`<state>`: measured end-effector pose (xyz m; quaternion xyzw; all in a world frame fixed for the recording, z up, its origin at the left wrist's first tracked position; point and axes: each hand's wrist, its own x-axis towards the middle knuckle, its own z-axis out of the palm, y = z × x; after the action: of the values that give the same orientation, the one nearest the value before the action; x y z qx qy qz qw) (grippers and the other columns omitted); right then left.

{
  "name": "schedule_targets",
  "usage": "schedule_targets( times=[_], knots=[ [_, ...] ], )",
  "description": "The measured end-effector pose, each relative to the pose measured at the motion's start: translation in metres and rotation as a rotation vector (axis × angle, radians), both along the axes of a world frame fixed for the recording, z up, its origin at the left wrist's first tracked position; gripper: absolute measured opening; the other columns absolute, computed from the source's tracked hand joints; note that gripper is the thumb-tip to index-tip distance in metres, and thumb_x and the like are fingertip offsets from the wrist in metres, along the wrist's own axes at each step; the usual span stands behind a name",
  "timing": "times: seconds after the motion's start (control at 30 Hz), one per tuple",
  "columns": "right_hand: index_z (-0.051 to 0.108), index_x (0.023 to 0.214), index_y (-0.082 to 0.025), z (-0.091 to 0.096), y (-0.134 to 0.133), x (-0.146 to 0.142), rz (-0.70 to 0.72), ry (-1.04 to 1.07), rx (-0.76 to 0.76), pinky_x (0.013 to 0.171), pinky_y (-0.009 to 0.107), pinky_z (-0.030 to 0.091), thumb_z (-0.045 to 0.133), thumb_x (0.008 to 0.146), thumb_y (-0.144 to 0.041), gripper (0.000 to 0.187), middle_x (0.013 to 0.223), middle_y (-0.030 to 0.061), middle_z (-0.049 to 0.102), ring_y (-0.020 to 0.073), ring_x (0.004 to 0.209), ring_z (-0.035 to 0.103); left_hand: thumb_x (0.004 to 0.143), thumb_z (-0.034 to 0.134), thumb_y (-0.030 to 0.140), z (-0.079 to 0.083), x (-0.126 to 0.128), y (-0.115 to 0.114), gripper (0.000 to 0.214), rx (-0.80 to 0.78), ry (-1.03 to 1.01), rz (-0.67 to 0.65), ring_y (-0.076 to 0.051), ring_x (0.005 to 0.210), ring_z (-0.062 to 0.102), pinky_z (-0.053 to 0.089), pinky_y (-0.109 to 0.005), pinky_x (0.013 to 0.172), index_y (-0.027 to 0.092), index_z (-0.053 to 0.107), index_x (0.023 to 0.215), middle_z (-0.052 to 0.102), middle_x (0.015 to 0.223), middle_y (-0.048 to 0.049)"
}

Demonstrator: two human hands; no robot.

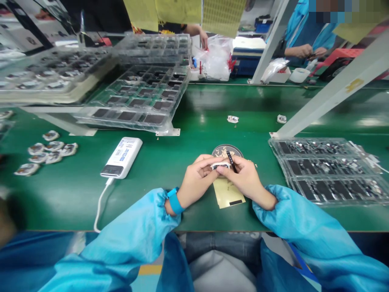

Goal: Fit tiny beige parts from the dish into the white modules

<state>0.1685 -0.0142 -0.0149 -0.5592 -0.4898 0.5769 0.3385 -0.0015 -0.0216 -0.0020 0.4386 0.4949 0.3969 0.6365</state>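
Note:
My left hand [199,175] is closed, with thumb and fingers pinching a small white housing [221,165] that has dark parts inside. My right hand [244,174] is closed round a slim black tool [231,161] with pale lettering; it looks like tweezers, but its tip is hidden. The right thumb also touches the housing's edge. Just behind both hands lies a round dark dish [227,149] strewn with small tan pieces. Under the hands is a yellow sheet [226,197] bearing a black strip.
On the left, several similar housings [54,147] lie beside a white power bank [121,158] with a cable. Clear trays [133,99] stand raised at back left; another parts tray [328,170] is at right. A slanted metal post [328,81] rises there. Co-workers' hands [304,51] show across the bench.

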Motion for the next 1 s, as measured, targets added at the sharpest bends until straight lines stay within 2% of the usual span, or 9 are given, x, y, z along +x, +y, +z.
schedule_targets(
  times=[0.1, 0.17, 0.27, 0.47, 0.57, 0.63, 0.77, 0.83, 1.0],
  knots=[
    [0.070, 0.082, -0.022, 0.005, 0.002, 0.002, -0.011, -0.055, 0.034, 0.060, 0.030, 0.043, 0.076, 0.079, -0.045, 0.024, 0.074, 0.0018, 0.065, 0.0170, 0.065, 0.052, 0.090, 0.068, 0.028, 0.003, 0.000, -0.001, 0.034, 0.008, 0.135, -0.084, -0.019, 0.103, 0.065, 0.055, -0.028, 0.089, 0.022, 0.073, 0.123, 0.064, 0.117, -0.0087],
    [0.071, 0.080, -0.022, 0.008, 0.003, 0.003, -0.021, -0.065, 0.040, 0.058, 0.029, 0.041, 0.075, 0.079, -0.044, 0.023, 0.071, 0.0016, 0.064, 0.0161, 0.062, 0.050, 0.093, 0.064, 0.030, 0.007, 0.002, -0.002, 0.030, 0.071, 0.271, -0.113, -0.017, 0.095, 0.065, 0.054, -0.026, 0.083, 0.022, 0.074, 0.120, 0.068, 0.105, -0.0067],
    [0.070, 0.080, -0.020, 0.011, 0.002, 0.002, -0.050, -0.019, 0.053, 0.059, 0.029, 0.042, 0.073, 0.080, -0.041, 0.021, 0.072, 0.0021, 0.065, 0.0157, 0.063, 0.051, 0.093, 0.064, 0.029, 0.012, 0.006, -0.003, 0.026, 0.166, 0.413, -0.068, -0.014, 0.080, 0.060, 0.050, -0.024, 0.073, 0.020, 0.077, 0.114, 0.066, 0.087, -0.0036],
    [0.067, 0.077, -0.018, 0.003, 0.000, 0.000, -0.094, -0.024, 0.104, 0.054, 0.026, 0.038, 0.074, 0.081, -0.041, 0.024, 0.063, -0.0011, 0.056, 0.0129, 0.057, 0.047, 0.091, 0.065, 0.024, 0.010, 0.010, -0.005, 0.021, 0.240, 0.428, -0.014, -0.013, 0.073, 0.058, 0.048, -0.022, 0.066, 0.019, 0.078, 0.108, 0.063, 0.079, -0.0017],
    [0.069, 0.080, -0.018, -0.004, 0.004, 0.004, -0.024, -0.091, 0.183, 0.056, 0.026, 0.040, 0.076, 0.082, -0.040, 0.023, 0.067, -0.0008, 0.058, 0.0136, 0.062, 0.050, 0.092, 0.064, 0.024, 0.002, 0.007, -0.002, 0.024, 0.226, 0.401, -0.049, -0.013, 0.075, 0.061, 0.050, -0.022, 0.067, 0.019, 0.076, 0.111, 0.065, 0.084, -0.0027],
    [0.070, 0.088, -0.018, -0.005, 0.009, 0.010, 0.021, -0.155, 0.279, 0.062, 0.027, 0.044, 0.079, 0.082, -0.038, 0.023, 0.076, 0.0009, 0.062, 0.0155, 0.070, 0.055, 0.092, 0.063, 0.023, -0.001, 0.004, 0.001, 0.024, 0.241, 0.435, -0.092, -0.013, 0.075, 0.060, 0.049, -0.022, 0.067, 0.019, 0.076, 0.113, 0.064, 0.084, -0.0025],
    [0.070, 0.098, -0.020, -0.002, 0.015, 0.021, 0.079, -0.156, 0.506, 0.079, 0.031, 0.050, 0.070, 0.092, -0.027, 0.010, 0.094, 0.0052, 0.066, 0.0181, 0.089, 0.062, 0.092, 0.063, 0.020, -0.003, 0.000, 0.002, 0.022, 0.330, 0.555, -0.139, -0.012, 0.072, 0.055, 0.045, -0.024, 0.067, 0.019, 0.076, 0.110, 0.059, 0.078, -0.0006],
    [0.070, 0.095, -0.020, -0.002, 0.015, 0.026, 0.145, -0.134, 0.593, 0.078, 0.031, 0.051, 0.069, 0.092, -0.023, 0.005, 0.093, 0.0049, 0.066, 0.0175, 0.089, 0.063, 0.092, 0.062, 0.018, -0.002, -0.001, 0.002, 0.021, 0.344, 0.575, -0.146, -0.012, 0.071, 0.054, 0.045, -0.024, 0.067, 0.019, 0.075, 0.108, 0.058, 0.078, -0.0003],
    [0.072, 0.104, -0.023, -0.011, 0.012, 0.031, 0.268, -0.148, 0.686, 0.075, 0.029, 0.053, 0.070, 0.092, -0.020, 0.013, 0.095, 0.0040, 0.066, 0.0160, 0.088, 0.064, 0.091, 0.061, 0.017, -0.001, -0.002, 0.000, 0.019, 0.337, 0.586, -0.149, -0.012, 0.071, 0.053, 0.044, -0.024, 0.067, 0.019, 0.074, 0.105, 0.057, 0.078, 0.0000]
  ],
)
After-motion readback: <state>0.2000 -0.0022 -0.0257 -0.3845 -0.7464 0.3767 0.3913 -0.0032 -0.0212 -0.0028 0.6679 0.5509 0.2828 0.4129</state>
